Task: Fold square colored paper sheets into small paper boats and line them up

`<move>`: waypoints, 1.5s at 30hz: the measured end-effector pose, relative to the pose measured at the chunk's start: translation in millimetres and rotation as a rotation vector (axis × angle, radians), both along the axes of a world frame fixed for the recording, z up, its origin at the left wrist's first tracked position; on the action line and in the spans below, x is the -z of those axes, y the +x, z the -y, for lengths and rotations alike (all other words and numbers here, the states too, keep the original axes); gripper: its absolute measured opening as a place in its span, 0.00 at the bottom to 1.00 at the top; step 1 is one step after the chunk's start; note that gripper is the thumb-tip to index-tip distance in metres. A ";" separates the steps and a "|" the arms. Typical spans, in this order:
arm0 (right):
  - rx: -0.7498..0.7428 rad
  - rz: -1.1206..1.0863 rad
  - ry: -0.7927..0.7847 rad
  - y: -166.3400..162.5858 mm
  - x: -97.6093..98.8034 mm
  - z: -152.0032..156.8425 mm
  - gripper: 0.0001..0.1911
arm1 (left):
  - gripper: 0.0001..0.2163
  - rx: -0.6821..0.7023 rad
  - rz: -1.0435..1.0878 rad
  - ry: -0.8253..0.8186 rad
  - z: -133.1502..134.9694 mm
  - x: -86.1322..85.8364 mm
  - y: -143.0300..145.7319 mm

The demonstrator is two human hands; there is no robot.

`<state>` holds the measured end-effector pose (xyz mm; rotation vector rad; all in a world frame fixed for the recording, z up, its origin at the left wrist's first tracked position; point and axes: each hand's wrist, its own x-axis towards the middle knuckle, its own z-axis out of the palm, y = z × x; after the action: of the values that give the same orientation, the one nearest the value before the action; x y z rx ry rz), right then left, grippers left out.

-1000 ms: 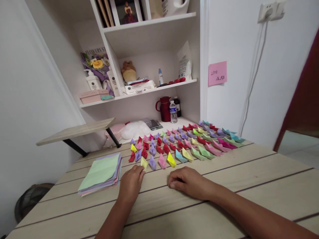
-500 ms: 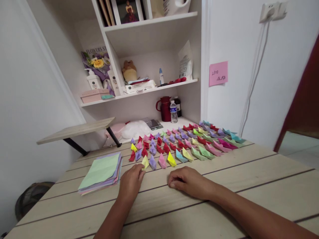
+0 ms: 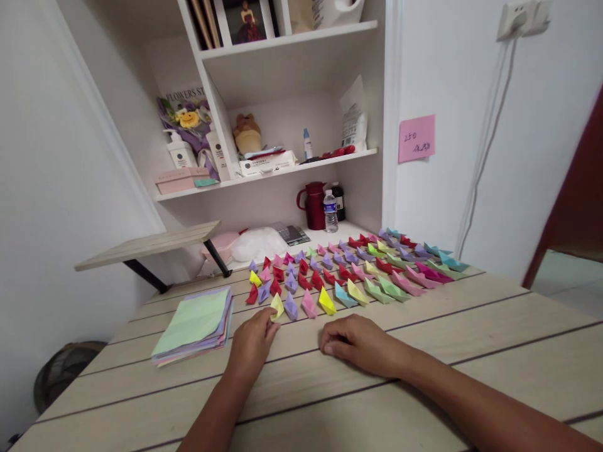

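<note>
My left hand [image 3: 254, 333] has its thumb and index finger closed on the near edge of a pale yellow paper boat [image 3: 277, 305], which stands at the left end of the front row. Right beside that boat is a purple paper boat [image 3: 291, 307], followed by a pink one [image 3: 309, 305] and a bright yellow one [image 3: 326, 302]. My right hand [image 3: 355, 342] rests on the table in a loose fist, apart from the boats, and nothing shows in its fingers. A stack of coloured paper sheets [image 3: 193, 323], light green on top, lies left of my left hand.
Rows of folded boats, several colours, stretch to the back right of the slatted table [image 3: 301, 408]. A small raised wooden stand [image 3: 151, 245] is at the back left. Behind are shelves with a red jug [image 3: 315, 207] and a water bottle [image 3: 330, 213].
The whole view has shifted slightly. My left hand's fingertips stay at the pale yellow boat, with the thumb a little more in sight. My right hand rests as before.
</note>
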<state>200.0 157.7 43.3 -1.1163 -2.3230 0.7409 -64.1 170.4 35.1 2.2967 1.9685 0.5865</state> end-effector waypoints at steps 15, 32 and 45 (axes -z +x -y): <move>-0.019 0.002 0.009 0.8 1.2 -0.9 0.09 | 0.21 0.082 0.116 0.111 2.8 1.1 -0.1; -0.092 0.023 -0.007 -6.0 8.9 -0.6 0.20 | 0.11 -0.489 0.172 0.643 38.5 -36.1 -117.3; -0.103 0.027 -0.043 -5.1 11.6 -1.1 0.20 | 0.17 -0.265 0.148 0.207 30.6 -15.7 -122.9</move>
<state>194.9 158.8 31.7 -1.0377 -2.4130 0.8220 -186.9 139.8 50.8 2.0355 2.2481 0.9946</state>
